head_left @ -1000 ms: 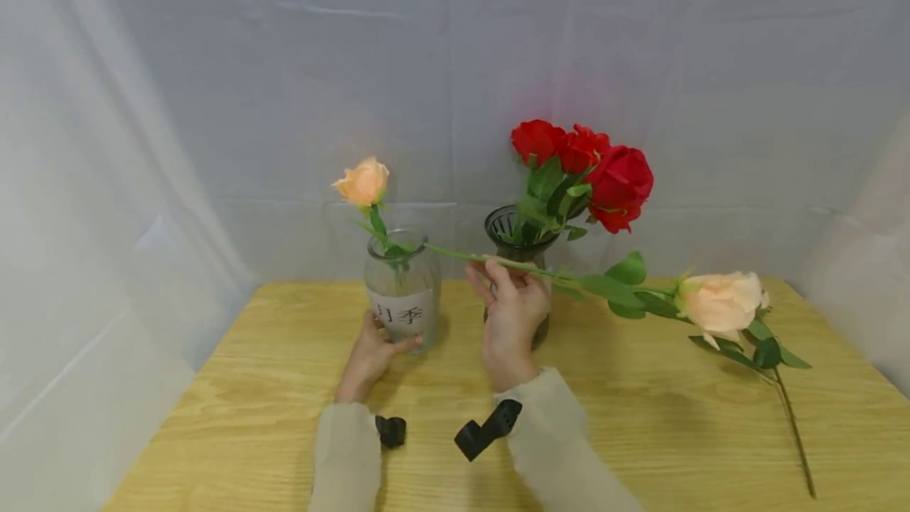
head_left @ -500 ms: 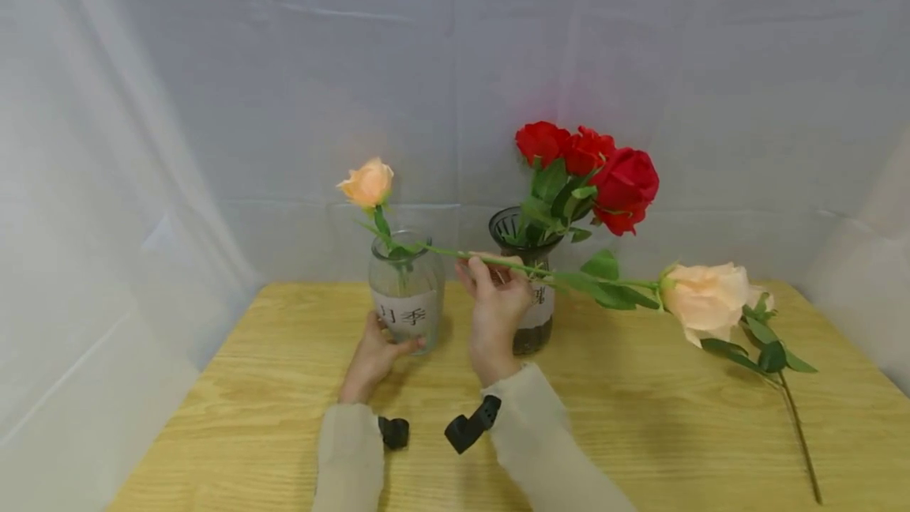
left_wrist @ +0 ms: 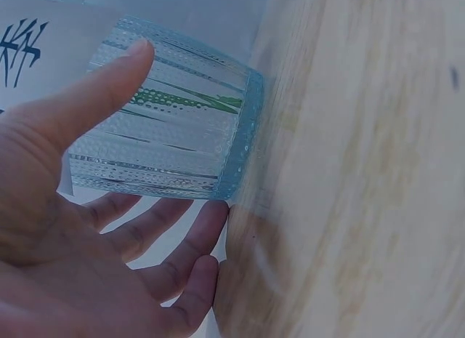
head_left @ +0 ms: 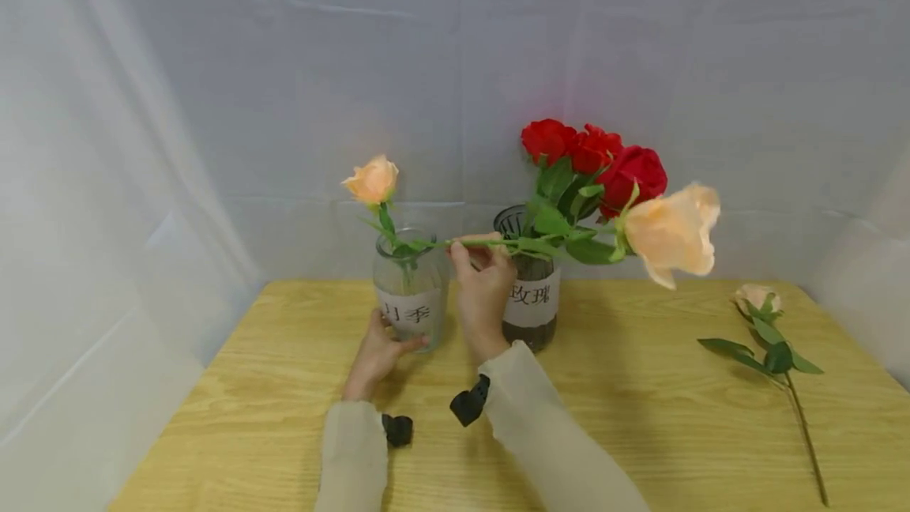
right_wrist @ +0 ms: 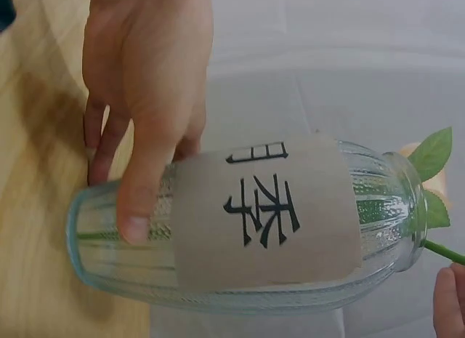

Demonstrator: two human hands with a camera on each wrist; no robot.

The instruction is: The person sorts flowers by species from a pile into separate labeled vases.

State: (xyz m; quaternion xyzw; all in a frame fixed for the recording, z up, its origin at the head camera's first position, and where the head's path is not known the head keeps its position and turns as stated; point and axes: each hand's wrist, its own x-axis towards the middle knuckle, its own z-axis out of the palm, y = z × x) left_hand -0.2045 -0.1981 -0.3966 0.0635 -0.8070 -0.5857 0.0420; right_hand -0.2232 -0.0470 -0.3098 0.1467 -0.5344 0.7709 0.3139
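My left hand [head_left: 374, 355] holds the lower part of a clear glass vase [head_left: 430, 275] with a white label. In the left wrist view its thumb [left_wrist: 109, 91] lies across the glass, fingers on the other side. One peach rose [head_left: 373, 182] stands in that vase. My right hand [head_left: 486, 291] pinches the green stem of a second peach rose [head_left: 671, 231], which lies nearly level with its bloom to the right. The stem's end is at the mouth of the clear vase; whether it is inside is hard to tell. In the right wrist view, fingertips [right_wrist: 449, 302] show beside the rim.
Behind my right hand stands a dark glass vase [head_left: 533, 334] with a white label, holding several red roses [head_left: 636, 172]. Another peach rose [head_left: 757, 299] lies on the right of the wooden table [head_left: 249, 417]. White sheeting [head_left: 284, 101] hangs behind.
My right hand has moved left and slightly up toward the clear vase. The held rose's bloom has risen and shifted left, away from the lying rose. My left hand keeps its hold.
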